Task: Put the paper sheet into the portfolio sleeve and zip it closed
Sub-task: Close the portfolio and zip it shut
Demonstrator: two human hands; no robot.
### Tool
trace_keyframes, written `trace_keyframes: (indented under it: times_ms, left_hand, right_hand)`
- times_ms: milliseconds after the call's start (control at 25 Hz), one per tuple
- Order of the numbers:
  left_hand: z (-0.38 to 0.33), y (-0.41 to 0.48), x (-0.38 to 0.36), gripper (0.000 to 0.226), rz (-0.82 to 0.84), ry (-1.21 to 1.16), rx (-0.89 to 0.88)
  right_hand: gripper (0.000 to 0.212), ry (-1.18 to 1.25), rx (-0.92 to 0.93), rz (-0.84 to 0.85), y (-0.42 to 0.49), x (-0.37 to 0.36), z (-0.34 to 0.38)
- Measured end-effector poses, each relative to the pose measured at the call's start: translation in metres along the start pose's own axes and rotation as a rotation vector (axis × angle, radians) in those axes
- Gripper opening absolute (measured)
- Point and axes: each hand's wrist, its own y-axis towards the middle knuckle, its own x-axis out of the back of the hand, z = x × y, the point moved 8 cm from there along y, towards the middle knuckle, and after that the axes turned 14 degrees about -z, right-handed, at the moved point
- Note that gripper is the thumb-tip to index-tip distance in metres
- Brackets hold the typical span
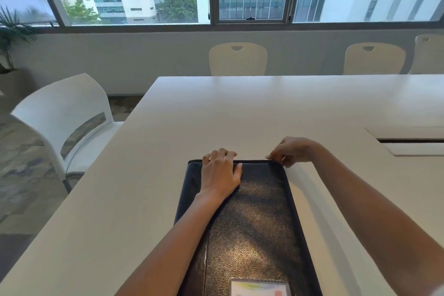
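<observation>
A black leather-look portfolio sleeve [259, 218] lies closed and flat on the white table [240, 115], its long side running away from me. My left hand [219, 172] presses flat on its far left part, fingers curled over the far edge. My right hand [292, 150] pinches something small at the far right corner, apparently the zipper pull, which is too small to make out. No paper sheet is visible. A clear card pocket [259, 287] with a coloured card sits on the near end of the cover.
A white chair [69, 125] stands at the table's left side. Cream chairs [237, 59] line the far side. A cable hatch [413, 142] is set into the tabletop at the right. Windows and a potted plant [9, 36] are beyond.
</observation>
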Motion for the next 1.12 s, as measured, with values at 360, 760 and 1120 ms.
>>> trace_keyframes:
  times_ms: [360, 760, 1120]
  left_hand:
    - [0.087, -0.038, 0.042, 0.065, 0.245, 0.173, 0.397]
    - [0.086, -0.042, 0.044, 0.060, 0.147, 0.153, 0.347]
    - [0.085, -0.045, 0.046, 0.060, 0.132, 0.140, 0.333]
  right_hand:
    - [0.006, -0.122, -0.091, -0.170, 0.000, -0.010, 0.029]
    - [0.012, -0.128, 0.128, -0.197, 0.005, -0.084, 0.109]
    - [0.019, -0.160, 0.315, -0.311, -0.003, -0.152, 0.179]
